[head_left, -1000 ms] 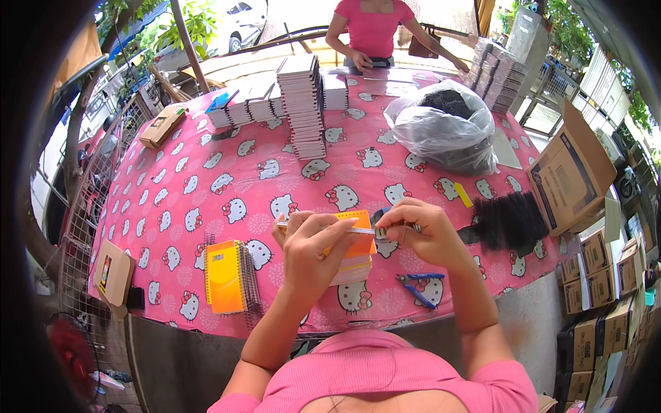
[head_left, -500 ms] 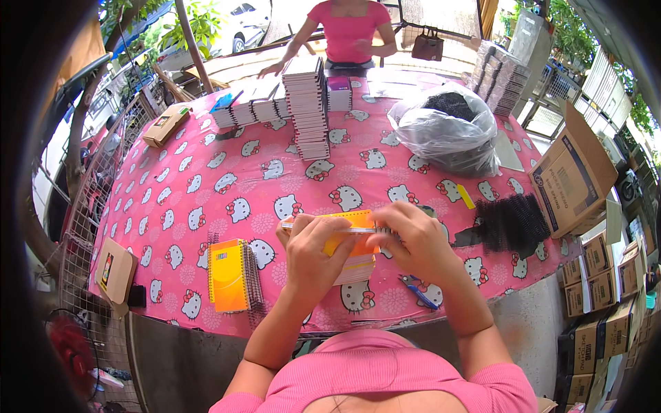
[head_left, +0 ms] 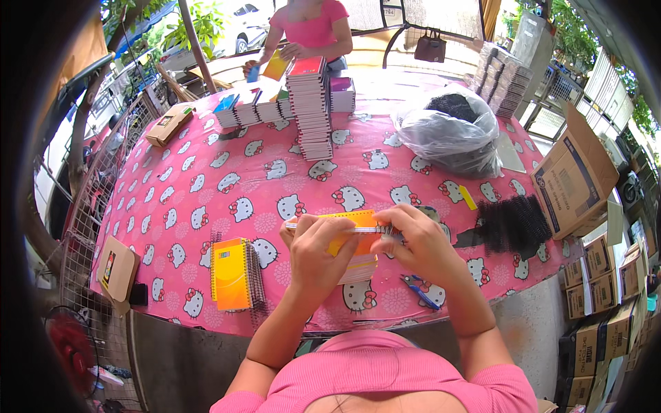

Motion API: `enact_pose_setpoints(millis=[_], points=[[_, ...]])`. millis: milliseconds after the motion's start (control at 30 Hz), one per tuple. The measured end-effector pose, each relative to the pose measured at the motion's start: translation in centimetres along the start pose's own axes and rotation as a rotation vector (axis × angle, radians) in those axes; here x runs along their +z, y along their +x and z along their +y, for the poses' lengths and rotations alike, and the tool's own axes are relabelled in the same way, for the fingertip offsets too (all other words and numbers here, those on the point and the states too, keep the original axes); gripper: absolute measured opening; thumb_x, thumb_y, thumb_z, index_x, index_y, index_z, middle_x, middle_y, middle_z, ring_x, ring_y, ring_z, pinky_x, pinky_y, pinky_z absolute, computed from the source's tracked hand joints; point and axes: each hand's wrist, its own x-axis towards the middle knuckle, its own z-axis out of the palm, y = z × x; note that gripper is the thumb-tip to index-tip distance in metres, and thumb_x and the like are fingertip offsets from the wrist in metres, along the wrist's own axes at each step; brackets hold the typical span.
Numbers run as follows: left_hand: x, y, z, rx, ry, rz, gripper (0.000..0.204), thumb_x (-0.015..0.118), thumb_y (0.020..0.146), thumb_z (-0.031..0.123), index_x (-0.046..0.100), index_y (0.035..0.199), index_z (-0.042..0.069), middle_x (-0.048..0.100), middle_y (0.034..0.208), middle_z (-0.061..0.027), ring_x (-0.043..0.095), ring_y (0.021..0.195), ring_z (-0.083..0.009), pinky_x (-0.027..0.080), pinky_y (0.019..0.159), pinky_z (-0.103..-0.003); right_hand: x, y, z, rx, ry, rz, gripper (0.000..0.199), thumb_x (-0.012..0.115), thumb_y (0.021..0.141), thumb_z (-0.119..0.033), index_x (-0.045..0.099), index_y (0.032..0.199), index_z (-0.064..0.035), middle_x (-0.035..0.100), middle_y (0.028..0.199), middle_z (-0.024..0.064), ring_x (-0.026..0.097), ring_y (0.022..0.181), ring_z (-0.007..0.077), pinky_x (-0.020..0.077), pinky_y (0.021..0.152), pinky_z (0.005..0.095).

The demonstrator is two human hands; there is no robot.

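Observation:
My left hand (head_left: pixel 318 249) and my right hand (head_left: pixel 416 241) both grip an orange notebook (head_left: pixel 352 221) held edge-up above a small stack of notebooks (head_left: pixel 359 267) on the pink cat-print tablecloth (head_left: pixel 227 186). The right-hand fingers pinch the notebook's top edge at its right end. The left hand holds the left end from below. A finished orange spiral notebook (head_left: pixel 233 273) lies on a short pile to the left of my left hand. Blue-handled pliers (head_left: pixel 417 290) lie on the cloth just under my right wrist.
A tall stack of notebooks (head_left: pixel 310 103) stands mid-table, with lower piles (head_left: pixel 251 109) beside it. A clear bag of black coils (head_left: pixel 451 131) sits far right, loose black coils (head_left: pixel 511 224) near the right edge. Cardboard boxes (head_left: pixel 570 180) stand right. Another person in pink (head_left: pixel 310 31) works at the far side.
My hands have stayed on the orange notebook, the right hand sliding slightly along its top edge. The person at the far side has shifted left and now holds coloured notebooks.

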Motion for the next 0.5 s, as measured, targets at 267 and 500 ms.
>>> enact_pose_setpoints(millis=[267,500], points=[[0.0,-0.2,0.2,0.042,0.056,0.03,0.019,0.077,0.069,0.016,0.066,0.084,0.012,0.067,0.079,-0.0009,0.056,0.08,-0.0202,0.032,0.082,-0.037,-0.3,-0.7,-0.6,0.021,-0.036,0.027,0.019,0.067,0.078,-0.009,0.057,0.094,-0.0046,0.057,0.087,0.01,0.059,0.082,0.0315,0.0478,0.069,0.0407],[0.1,-0.1,0.4,0.026,0.027,0.025,0.019,0.077,0.069,0.016,0.066,0.085,0.012,0.067,0.08,-0.0014,0.057,0.081,-0.0207,0.031,0.084,-0.04,0.2,0.3,0.3,-0.14,-0.087,0.002,0.023,0.069,0.079,-0.013,0.061,0.099,-0.0045,0.061,0.097,0.0123,0.061,0.081,0.0279,0.0484,0.069,0.0374]])
